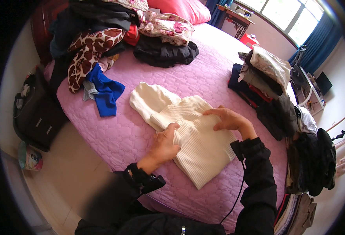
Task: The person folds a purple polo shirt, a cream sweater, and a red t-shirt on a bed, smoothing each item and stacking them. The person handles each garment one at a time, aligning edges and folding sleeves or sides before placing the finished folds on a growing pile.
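A cream ribbed knit garment [196, 129], partly folded, lies in front of me on the pink quilted bedspread [149, 173]. One smoother cream part [152, 97] extends from under the ribbed part toward the upper left. My left hand [162, 145] rests at the garment's left edge, thumb and fingers apart. On its upper right side, my right hand [229, 119] touches the ribbed fabric with spread fingers. Both wrists have black devices strapped on, and a cable hangs from the right one.
Piled clothes [102, 17] include a giraffe-print piece [84, 58]. Nearby lie a blue cloth [106, 88] and a black folded garment [166, 53]. Stacked clothes [266, 76] line the right side. A dark cabinet [40, 117] and a bin [31, 157] stand left of the bed.
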Action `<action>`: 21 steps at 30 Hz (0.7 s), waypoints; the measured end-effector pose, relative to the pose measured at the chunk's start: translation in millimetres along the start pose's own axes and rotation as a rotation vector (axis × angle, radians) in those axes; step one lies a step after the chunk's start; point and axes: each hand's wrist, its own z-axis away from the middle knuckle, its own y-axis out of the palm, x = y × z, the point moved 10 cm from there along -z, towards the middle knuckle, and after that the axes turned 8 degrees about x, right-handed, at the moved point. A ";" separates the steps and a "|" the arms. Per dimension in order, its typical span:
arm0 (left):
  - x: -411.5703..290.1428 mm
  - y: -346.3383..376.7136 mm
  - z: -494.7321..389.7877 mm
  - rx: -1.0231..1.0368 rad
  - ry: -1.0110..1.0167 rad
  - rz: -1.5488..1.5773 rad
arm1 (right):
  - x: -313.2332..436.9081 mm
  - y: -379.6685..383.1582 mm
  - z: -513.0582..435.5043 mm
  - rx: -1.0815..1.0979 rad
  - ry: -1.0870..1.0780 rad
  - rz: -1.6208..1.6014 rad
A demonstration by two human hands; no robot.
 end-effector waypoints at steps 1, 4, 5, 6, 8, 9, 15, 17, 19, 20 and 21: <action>-4.5 -3.0 0.9 -0.017 0.021 0.011 | 3.0 -4.1 2.6 -0.046 -0.013 0.045; -7.9 -3.1 6.0 0.024 -0.042 0.104 | 14.5 -13.1 18.8 -0.174 -0.074 0.188; -6.5 -0.5 10.1 0.058 -0.098 0.152 | 20.5 -15.9 27.9 -0.211 -0.113 0.242; -12.4 -1.8 14.3 0.062 -0.090 0.114 | 27.0 -18.9 37.6 -0.249 -0.154 0.298; -24.8 -3.1 22.9 0.055 -0.074 0.058 | 29.0 -26.0 59.9 -0.327 -0.154 0.235; -33.4 -4.2 25.7 0.037 -0.051 -0.046 | 30.1 -28.6 70.9 -0.366 -0.155 0.205; -93.1 -16.8 51.0 -0.287 0.278 -0.340 | 43.9 -31.7 117.8 -0.544 -0.249 0.203; -102.0 -12.9 51.4 -0.268 0.400 -0.330 | 40.9 -28.6 115.2 -0.451 -0.255 0.204; -95.3 0.6 39.7 -0.061 0.422 -0.196 | 36.9 -26.8 110.1 -0.347 -0.255 0.211; -92.0 6.8 34.5 0.042 0.431 -0.130 | 34.1 -26.2 106.5 -0.291 -0.246 0.204; -84.6 9.7 28.0 0.110 0.392 -0.096 | 32.5 -25.8 102.4 -0.244 -0.233 0.230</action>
